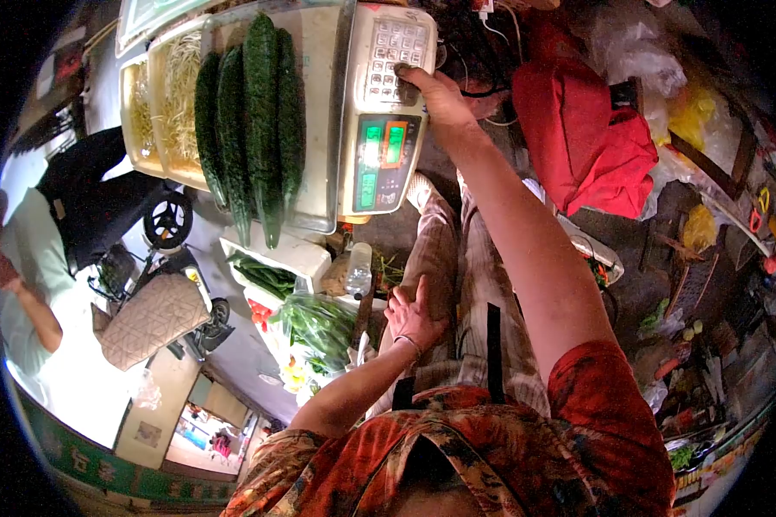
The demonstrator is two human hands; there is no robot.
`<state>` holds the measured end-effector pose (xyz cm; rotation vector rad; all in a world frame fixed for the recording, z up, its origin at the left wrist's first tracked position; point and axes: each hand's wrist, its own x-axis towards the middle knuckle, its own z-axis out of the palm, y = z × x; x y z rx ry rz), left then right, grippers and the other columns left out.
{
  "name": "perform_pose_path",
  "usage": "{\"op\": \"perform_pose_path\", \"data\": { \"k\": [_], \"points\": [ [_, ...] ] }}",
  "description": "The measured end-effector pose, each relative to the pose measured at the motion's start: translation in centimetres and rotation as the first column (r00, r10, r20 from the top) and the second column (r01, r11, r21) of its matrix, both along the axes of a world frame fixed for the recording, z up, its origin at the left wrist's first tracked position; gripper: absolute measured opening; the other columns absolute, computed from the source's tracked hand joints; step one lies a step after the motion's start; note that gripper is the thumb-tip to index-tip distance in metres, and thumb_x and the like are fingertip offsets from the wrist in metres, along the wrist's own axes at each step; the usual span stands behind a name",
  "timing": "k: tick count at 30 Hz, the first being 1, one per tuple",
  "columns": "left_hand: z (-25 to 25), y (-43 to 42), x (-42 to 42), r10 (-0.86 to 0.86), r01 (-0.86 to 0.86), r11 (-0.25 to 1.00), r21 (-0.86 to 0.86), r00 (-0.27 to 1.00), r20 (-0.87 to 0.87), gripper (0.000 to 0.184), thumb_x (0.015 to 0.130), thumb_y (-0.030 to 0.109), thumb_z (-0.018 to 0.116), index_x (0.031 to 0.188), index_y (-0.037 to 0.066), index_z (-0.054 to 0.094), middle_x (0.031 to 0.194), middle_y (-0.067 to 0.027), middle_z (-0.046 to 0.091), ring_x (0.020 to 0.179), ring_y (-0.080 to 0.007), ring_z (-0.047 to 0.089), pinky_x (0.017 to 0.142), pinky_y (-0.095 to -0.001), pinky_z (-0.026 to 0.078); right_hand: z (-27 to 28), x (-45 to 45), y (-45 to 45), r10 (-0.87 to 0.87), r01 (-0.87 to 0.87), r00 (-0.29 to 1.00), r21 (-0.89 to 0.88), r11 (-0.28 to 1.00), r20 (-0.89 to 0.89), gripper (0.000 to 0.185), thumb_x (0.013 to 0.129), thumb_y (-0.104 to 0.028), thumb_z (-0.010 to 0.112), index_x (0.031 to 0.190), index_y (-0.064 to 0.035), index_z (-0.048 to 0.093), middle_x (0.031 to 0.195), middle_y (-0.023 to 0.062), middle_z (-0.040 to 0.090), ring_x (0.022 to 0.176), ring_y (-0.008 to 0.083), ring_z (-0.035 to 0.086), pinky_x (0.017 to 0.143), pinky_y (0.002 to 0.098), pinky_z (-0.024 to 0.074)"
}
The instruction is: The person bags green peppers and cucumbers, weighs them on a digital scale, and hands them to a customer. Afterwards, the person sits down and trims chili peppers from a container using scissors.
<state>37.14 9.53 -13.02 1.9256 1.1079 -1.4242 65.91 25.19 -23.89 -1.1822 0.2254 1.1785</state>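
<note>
My right hand (444, 102) reaches a fingertip onto the keypad (395, 65) of a white weighing scale (347, 194); it holds nothing, and part of its fingers is hidden. Below the keypad, the display (383, 164) is lit green and orange. On the scale's metal pan (322, 129) lie several long dark green cucumbers (263, 112), side by side. With fingers spread, my left hand (416, 317) rests on my trousered leg (427, 258).
Left of the cucumbers is a tray of pale thin strands like sprouts (181, 86). Below stand a foam box of green vegetables (263, 274), a clear bottle (359, 269) and bagged greens (315, 327). A red bag (586, 129) lies right. A person (39, 293) is beside a scooter (159, 314).
</note>
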Motion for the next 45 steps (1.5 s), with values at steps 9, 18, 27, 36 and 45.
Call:
{"op": "perform_pose_path", "data": {
  "k": [9, 18, 27, 36, 45],
  "points": [
    [0.0, -0.1, -0.9, -0.013, 0.013, 1.0, 0.002, 1.0, 0.025, 0.105, 0.066, 0.048, 0.075, 0.149, 0.027, 0.016, 0.134, -0.0278, 0.033, 0.113, -0.0412, 0.043, 0.094, -0.0488, 0.035, -1.8, -0.9, -2.4, 0.064, -0.056, 0.993, 0.082, 0.995, -0.1, 0.044, 0.086, -0.026, 0.067, 0.121, -0.0026, 0.056, 0.11, 0.0055, 0.064, 0.1, 0.0168, 0.058, 0.088, 0.0296, 0.0424],
    [-0.3, -0.6, -1.5, -0.01, 0.006, 0.998, 0.061, 0.998, 0.064, 0.105, 0.065, 0.047, 0.075, 0.149, 0.027, 0.016, 0.128, -0.0247, 0.036, 0.11, -0.0395, 0.045, 0.092, -0.0478, 0.036, 0.0, -10.4, -22.9, 0.789, -0.552, 0.512, -0.575, 0.604, 0.339, 0.066, 0.083, -0.042, 0.065, 0.137, -0.0111, 0.043, 0.141, 0.0151, 0.037, 0.126, 0.0283, 0.036, 0.104, 0.0454, 0.0298],
    [-0.1, -0.4, -0.8, -0.034, 0.033, 0.999, 0.038, 0.999, 0.031, 0.103, 0.066, 0.049, 0.073, 0.149, 0.025, 0.018, 0.128, -0.0243, 0.037, 0.112, -0.0404, 0.045, 0.092, -0.0477, 0.038, 8.2, -15.7, -28.7, 0.992, -0.657, 0.118, -0.745, 0.114, 0.048, 0.057, 0.081, -0.034, 0.066, 0.132, -0.0145, 0.048, 0.147, 0.0152, 0.026, 0.133, 0.0378, 0.027, 0.1, 0.0578, 0.0312],
    [0.1, -0.7, 0.0, -0.038, 0.039, 0.999, 0.022, 0.999, -0.013, 0.1, 0.066, 0.045, 0.074, 0.148, 0.026, 0.021, 0.129, -0.0244, 0.038, 0.113, -0.0397, 0.045, 0.093, -0.0488, 0.037, 6.3, -17.5, -29.3, 0.985, -0.599, 0.122, -0.783, 0.169, 0.119, 0.046, 0.085, -0.036, 0.058, 0.126, -0.0166, 0.054, 0.147, 0.0107, 0.032, 0.13, 0.0415, 0.032, 0.102, 0.0614, 0.0258],
    [0.1, -1.3, -0.6, -0.062, 0.062, 0.998, -0.014, 0.998, -0.014, 0.099, 0.066, 0.046, 0.076, 0.148, 0.026, 0.023, 0.13, -0.026, 0.036, 0.113, -0.0403, 0.045, 0.093, -0.0484, 0.038, 4.5, -19.8, -31.3, 0.924, -0.46, 0.122, -0.805, 0.375, 0.361, 0.036, 0.083, -0.028, 0.061, 0.117, -0.016, 0.058, 0.139, 0.0102, 0.043, 0.121, 0.0393, 0.042, 0.099, 0.059, 0.0291]
  ]
}}
